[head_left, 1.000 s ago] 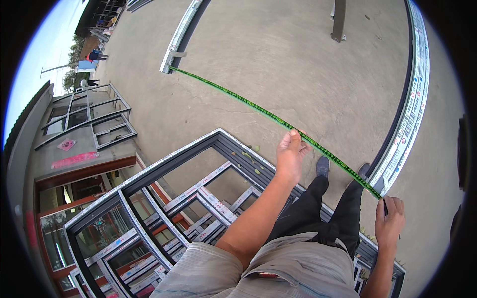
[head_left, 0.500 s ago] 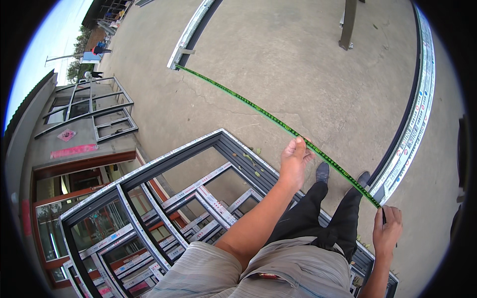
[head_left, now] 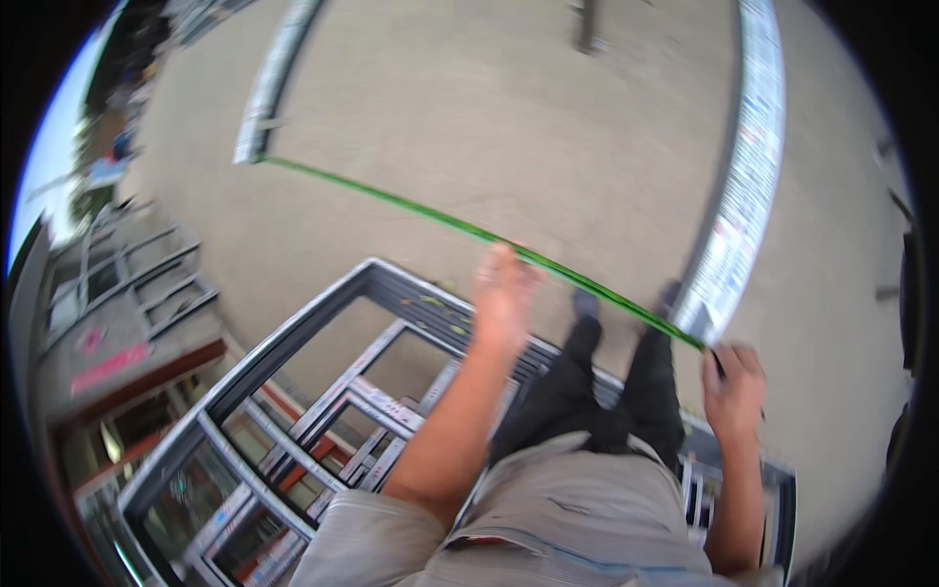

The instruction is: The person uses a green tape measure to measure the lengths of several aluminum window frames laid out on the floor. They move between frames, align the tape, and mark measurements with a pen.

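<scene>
A green tape measure blade (head_left: 391, 199) is stretched out above the floor. It runs from the end of the left frame bar (head_left: 256, 117) to the end of the right frame bar (head_left: 740, 186). Partway along, my left hand (head_left: 506, 298) pinches the blade, thumb on top, fingers smeared by motion. My right hand (head_left: 736, 386) closes round the dark case at the blade's near end, beside the right bar's end. Most of the case is hidden in the palm. Both bars carry pale printed film on one face and show dark profile inside.
Below my left arm leans a large dark window frame (head_left: 293, 318), with several smaller film-covered frames behind it. More frames (head_left: 147, 269) stand against the wall at the far left. A dark post (head_left: 587, 27) rises from the concrete floor between the bars. My shoes are just under the blade.
The whole view has swung, so bars, blade and hands appear further left, and the picture is blurred. Both hands keep their hold on the tape measure, still stretched between the bars.
</scene>
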Demonstrator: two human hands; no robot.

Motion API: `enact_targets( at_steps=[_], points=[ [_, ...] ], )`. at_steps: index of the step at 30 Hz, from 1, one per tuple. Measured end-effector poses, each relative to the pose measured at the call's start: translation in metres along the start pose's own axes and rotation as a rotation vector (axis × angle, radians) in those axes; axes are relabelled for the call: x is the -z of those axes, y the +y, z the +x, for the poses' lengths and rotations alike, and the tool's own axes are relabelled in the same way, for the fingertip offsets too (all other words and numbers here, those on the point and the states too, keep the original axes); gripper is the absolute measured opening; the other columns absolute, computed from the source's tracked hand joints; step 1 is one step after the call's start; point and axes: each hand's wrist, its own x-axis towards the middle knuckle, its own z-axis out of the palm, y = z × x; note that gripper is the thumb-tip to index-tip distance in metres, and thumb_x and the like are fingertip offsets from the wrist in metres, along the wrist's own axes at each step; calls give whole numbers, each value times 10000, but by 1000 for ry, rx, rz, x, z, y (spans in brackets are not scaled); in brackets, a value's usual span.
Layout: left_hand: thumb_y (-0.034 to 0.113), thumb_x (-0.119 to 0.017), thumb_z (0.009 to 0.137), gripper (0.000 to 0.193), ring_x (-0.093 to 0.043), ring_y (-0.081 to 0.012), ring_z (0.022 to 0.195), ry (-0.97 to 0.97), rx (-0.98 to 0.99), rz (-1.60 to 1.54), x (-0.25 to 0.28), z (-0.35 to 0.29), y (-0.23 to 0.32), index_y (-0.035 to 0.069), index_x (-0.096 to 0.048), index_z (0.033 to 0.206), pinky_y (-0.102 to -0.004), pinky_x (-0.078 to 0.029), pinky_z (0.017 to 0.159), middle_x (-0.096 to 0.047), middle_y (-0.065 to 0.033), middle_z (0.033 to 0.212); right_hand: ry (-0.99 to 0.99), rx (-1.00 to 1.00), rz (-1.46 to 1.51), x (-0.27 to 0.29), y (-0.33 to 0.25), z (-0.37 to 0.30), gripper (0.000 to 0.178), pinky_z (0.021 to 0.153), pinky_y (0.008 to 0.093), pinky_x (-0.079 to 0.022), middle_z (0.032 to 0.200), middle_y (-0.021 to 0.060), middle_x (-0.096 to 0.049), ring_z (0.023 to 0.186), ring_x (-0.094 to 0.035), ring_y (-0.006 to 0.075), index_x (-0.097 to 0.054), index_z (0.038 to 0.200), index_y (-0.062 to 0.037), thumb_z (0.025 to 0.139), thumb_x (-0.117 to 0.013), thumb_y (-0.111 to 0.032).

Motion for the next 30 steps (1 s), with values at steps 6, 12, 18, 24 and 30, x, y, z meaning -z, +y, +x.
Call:
enact_targets(
  at_steps=[6,12,18,24,30],
  points=[
    [347,-667,1119,286,-660,-185,1038,-197,19,77,6,-5,-1,101,-647,1263,-406,-564,996,-682,-37,1210,2,-15,-59,1,2,0,121,752,491,-551,901,77,-705,916,-703,319,-783,952,-96,932,-796,-215],
    [313,-657,1123,332,-682,-230,1130,-391,221,242,-11,-28,-34,53,-648,1328,-445,-562,1041,-647,-88,1393,15,-53,-73,-3,2,-4,126,714,480,-536,862,50,-684,897,-701,289,-782,919,-111,942,-787,-235],
    [282,-731,1080,491,-694,-214,1170,-540,348,424,-42,-60,-65,27,-635,1489,-440,-568,1051,-700,-100,1371,3,-42,-97,-3,3,-4,143,685,468,-537,855,56,-679,863,-701,288,-777,904,-105,943,-782,-242],
    [290,-737,1079,466,-689,-204,1173,-576,363,454,-56,-70,-72,38,-654,1462,-435,-567,1052,-707,-88,1310,8,-27,-108,-1,5,1,146,705,473,-561,874,62,-685,874,-706,294,-778,920,-104,949,-773,-247],
    [275,-732,1085,439,-681,-197,1181,-597,374,494,-48,-72,-79,43,-663,1452,-425,-580,1032,-701,-67,1339,-42,-50,-102,3,5,4,138,747,475,-575,905,73,-708,904,-711,307,-791,957,-91,954,-769,-226]
  ],
)
